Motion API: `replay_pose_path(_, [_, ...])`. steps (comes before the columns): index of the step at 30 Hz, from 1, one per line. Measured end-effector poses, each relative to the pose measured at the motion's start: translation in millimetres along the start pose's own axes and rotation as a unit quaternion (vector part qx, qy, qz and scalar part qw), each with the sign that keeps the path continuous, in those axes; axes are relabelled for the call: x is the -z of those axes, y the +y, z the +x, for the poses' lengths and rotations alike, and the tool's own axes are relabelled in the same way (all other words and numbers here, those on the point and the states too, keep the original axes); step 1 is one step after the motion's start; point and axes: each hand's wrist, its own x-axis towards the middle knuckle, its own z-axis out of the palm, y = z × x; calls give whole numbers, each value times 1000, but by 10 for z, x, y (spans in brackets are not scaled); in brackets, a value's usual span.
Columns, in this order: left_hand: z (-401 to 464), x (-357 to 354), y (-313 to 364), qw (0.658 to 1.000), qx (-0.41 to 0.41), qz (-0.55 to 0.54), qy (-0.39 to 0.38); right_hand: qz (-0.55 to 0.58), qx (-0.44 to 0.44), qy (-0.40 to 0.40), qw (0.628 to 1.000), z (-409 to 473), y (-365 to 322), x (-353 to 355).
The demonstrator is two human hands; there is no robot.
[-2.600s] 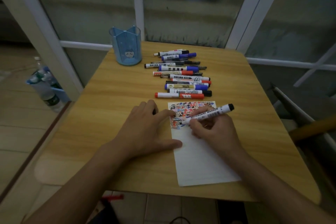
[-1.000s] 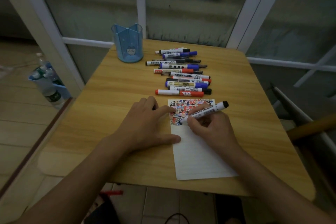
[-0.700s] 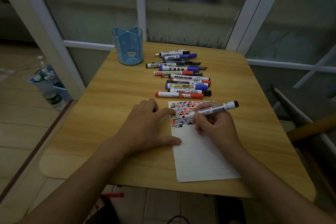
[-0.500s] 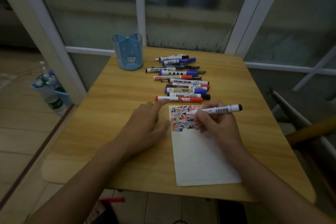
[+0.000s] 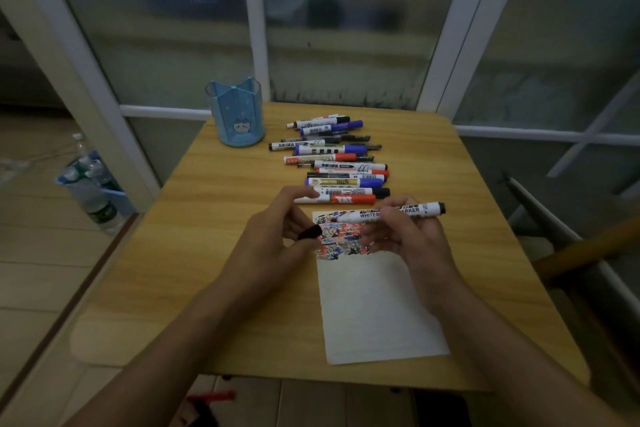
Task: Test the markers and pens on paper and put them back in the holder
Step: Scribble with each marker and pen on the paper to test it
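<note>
My right hand point(image 5: 405, 236) holds an uncapped white whiteboard marker point(image 5: 415, 211) level above the top of the paper point(image 5: 377, 305), tip pointing left. My left hand point(image 5: 273, 239) pinches the marker's black cap point(image 5: 309, 232) a short way left of the tip. The paper's top strip point(image 5: 341, 239) is covered in red, blue and black scribbles. Several capped markers and pens point(image 5: 336, 163) lie in a row behind the paper. A blue holder point(image 5: 237, 114) stands at the table's far left corner, nothing showing above its rim.
The wooden table point(image 5: 207, 236) stands against glass panels with white frames. Plastic bottles point(image 5: 93, 191) sit on the floor to the left. A chair frame point(image 5: 571, 246) is close to the table's right edge.
My right hand lifted the marker off the paper and levelled it. My left hand left the paper's edge and now holds the black cap up near the tip.
</note>
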Motion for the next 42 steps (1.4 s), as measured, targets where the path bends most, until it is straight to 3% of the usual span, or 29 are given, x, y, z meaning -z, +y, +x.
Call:
replay_pose_path(26, [8, -61, 88, 997, -63, 20, -25, -75, -1, -49, 996, -11, 35, -4])
replay_pose_path(35, [14, -73, 65, 984, -78, 158, -33, -71, 1, -50, 996, -25, -13, 3])
replay_pose_path(42, [30, -49, 88, 979, -99, 169, -49, -65, 2, -54, 996, -6, -3, 16])
